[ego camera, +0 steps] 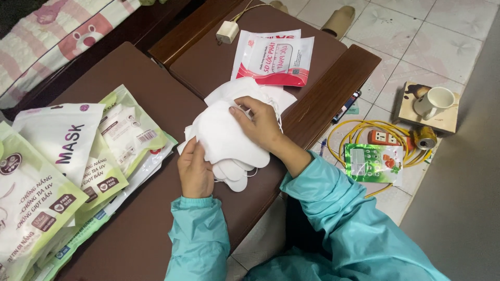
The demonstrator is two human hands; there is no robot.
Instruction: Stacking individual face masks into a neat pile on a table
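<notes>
**Two hands on a stack of white masks**

Both hands are closed on a loose stack of white face masks (pixel 229 138) lying on the dark brown table (pixel 151 93), near its right edge. The left hand (pixel 194 169) pinches the near-left edge of the stack, thumb on top. The right hand (pixel 260 124) presses down on the top mask, fingers curled over its far side. Judging by the layout, the masks are gathered but not yet squared up: edges fan out at the near and far sides. Just beyond the stack lie two red-and-white mask pouches (pixel 275 57), flat and apparently unfilled. At the left, a pile of green and white mask packets (pixel 67 171) overlaps. On the tiled floor to the right sit a white mug (pixel 435 101) and a yellow extension cord (pixel 364 138).
</notes>
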